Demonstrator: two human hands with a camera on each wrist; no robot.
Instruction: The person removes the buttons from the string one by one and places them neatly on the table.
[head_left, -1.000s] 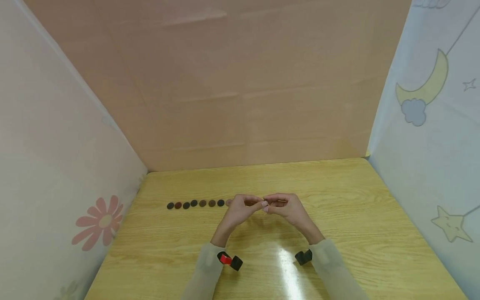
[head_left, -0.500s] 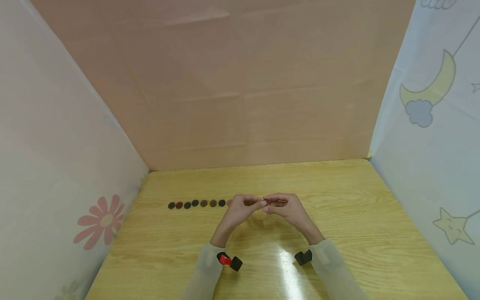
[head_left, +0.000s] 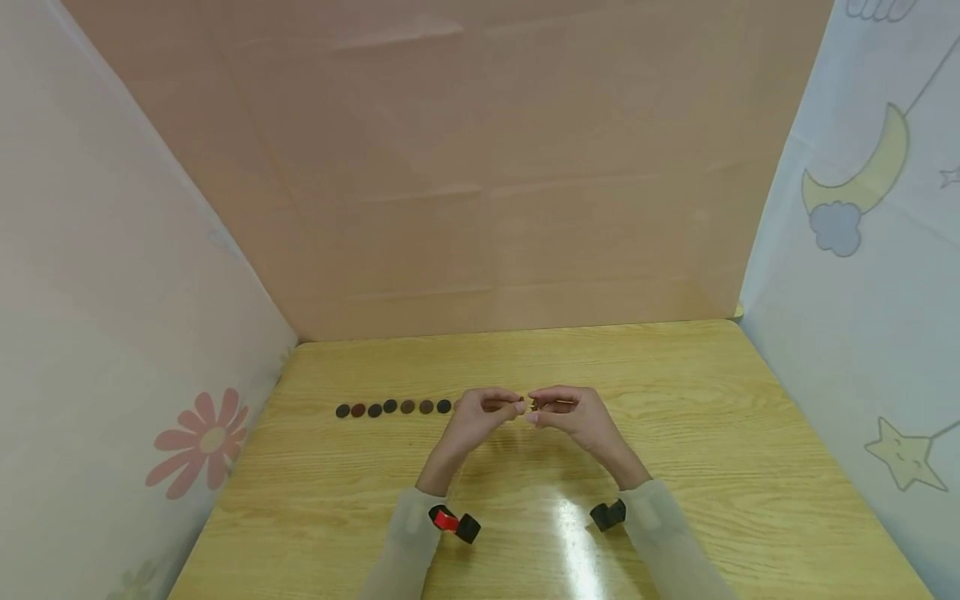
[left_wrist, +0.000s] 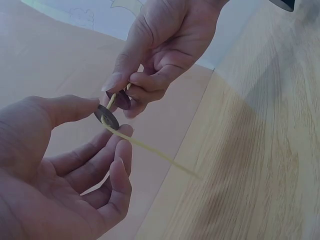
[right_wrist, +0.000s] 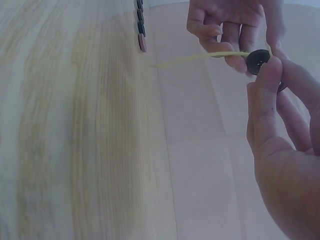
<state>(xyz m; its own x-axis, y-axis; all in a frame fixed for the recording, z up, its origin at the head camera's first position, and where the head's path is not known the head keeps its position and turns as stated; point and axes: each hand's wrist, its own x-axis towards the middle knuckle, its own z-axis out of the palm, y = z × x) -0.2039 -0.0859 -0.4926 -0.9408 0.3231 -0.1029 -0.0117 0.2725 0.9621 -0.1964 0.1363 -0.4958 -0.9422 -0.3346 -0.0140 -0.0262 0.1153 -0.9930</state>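
Note:
Over the table my left hand [head_left: 478,415] pinches a dark round button [left_wrist: 106,117] between thumb and fingers. Yellow string [left_wrist: 150,150] runs through this button, and its loose end stretches off past the fingers. Facing it, my right hand [head_left: 576,414] pinches a second dark button [left_wrist: 120,99] and the string next to it, just a small gap away. From the right wrist, the left hand's button [right_wrist: 257,61] shows its holes, while the right thumb and fingers mostly cover the other one.
A row of several brown, dark red and black buttons [head_left: 390,407] lies left of the hands on the wooden table [head_left: 315,483]. The row's right end is partly behind the left hand. An upright tan panel [head_left: 487,167] stands behind, with patterned side walls [head_left: 840,333].
The fingertips, together before, have parted slightly as my left hand shifted a little left. A bit of yellow now shows between them. My right hand has barely moved.

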